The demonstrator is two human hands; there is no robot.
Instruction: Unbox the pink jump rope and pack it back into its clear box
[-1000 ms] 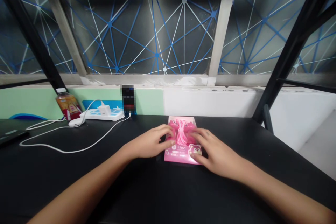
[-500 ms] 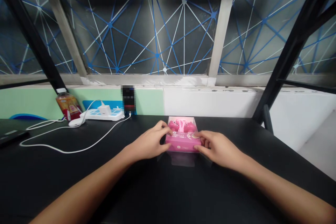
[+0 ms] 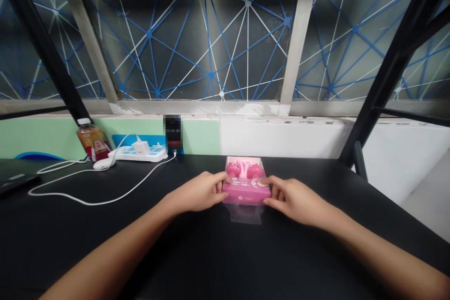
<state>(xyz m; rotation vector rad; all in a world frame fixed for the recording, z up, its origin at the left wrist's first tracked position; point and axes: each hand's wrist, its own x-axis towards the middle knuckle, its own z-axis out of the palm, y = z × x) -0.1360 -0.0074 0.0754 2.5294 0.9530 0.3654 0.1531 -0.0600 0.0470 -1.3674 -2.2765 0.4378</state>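
Note:
A pink box (image 3: 246,193) with a printed front panel lies on the black table (image 3: 225,258). Inside its tray, a coiled pink cord (image 3: 243,168) sits between two rounded pink pieces; it looks like a skipping rope, partly covered by the panel. From the box's near end a clear plastic flap (image 3: 246,215) sticks out over the table. My left hand (image 3: 202,192) pinches the left edge of the box between thumb and fingers. On the opposite edge, my right hand (image 3: 298,199) grips it the same way, with fingers curled.
At the back left stand a drink bottle (image 3: 93,140) and a white power strip (image 3: 123,153) with a plugged-in charger. A white cable (image 3: 87,204) loops across the table's left side. Black frame posts (image 3: 383,75) rise at both sides before the window.
The box's near end has tipped up, so its pink end face now shows. The clear flap has come into view below it. Both hands have closed on the box's side edges.

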